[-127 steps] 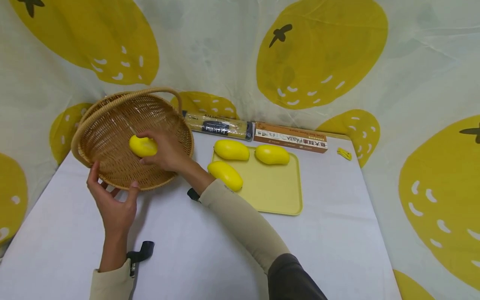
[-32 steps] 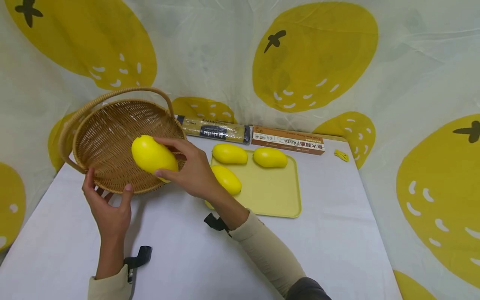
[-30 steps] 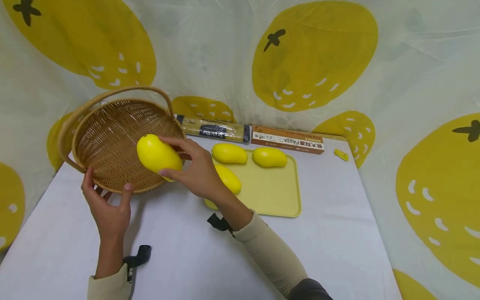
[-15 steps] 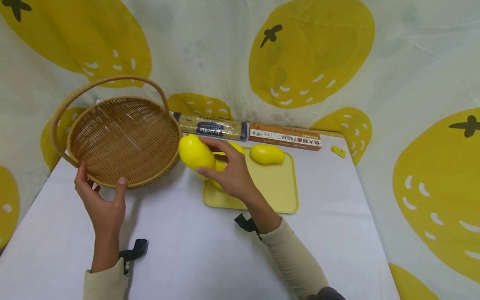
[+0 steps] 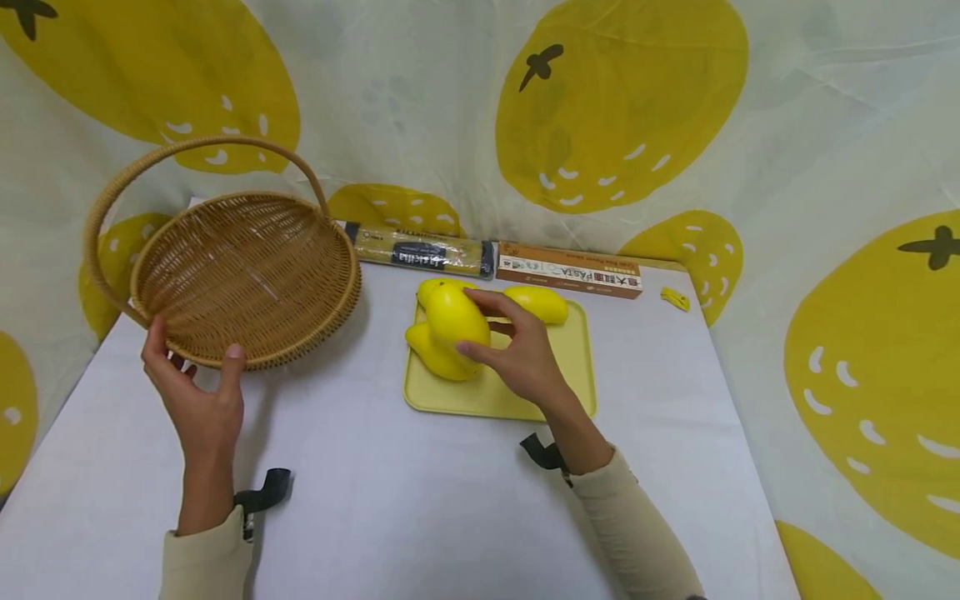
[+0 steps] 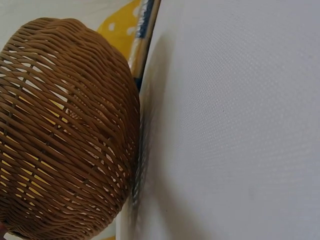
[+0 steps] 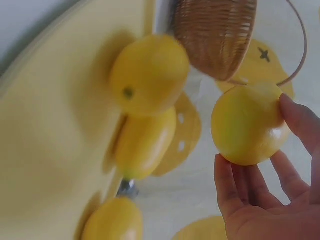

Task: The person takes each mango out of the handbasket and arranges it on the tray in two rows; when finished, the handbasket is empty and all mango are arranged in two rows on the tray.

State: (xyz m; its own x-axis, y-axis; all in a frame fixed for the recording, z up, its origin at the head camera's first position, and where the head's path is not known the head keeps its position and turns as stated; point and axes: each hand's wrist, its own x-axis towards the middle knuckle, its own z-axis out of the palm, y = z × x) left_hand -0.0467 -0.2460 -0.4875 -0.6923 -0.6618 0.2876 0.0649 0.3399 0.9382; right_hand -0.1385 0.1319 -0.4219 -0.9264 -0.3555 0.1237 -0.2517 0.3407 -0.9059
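My left hand (image 5: 198, 404) grips the near rim of a brown wicker basket (image 5: 243, 275), thumb inside the rim. The basket leans with its opening towards me, its arched handle standing at the back. In the left wrist view its woven side (image 6: 75, 125) rises close beside the white tabletop. My right hand (image 5: 522, 354) holds a yellow mango (image 5: 456, 313) between thumb and fingers, above a pale yellow tray (image 5: 517, 400). Three mangoes lie on the tray: one at the front left (image 5: 438, 358), one partly hidden behind the held mango, and one at the back right (image 5: 542, 305).
A clear bag of spaghetti (image 5: 420, 252) and an orange-and-white pasta box (image 5: 570, 271) lie along the back edge by a patterned cloth. A small yellow object (image 5: 675, 299) sits at the far right. White cloth (image 5: 360, 500) covers the table in front.
My right hand has lifted the mango out of the basket and carried it right, over the tray. The left hand stays on the basket rim, and the basket's handle has tipped back.
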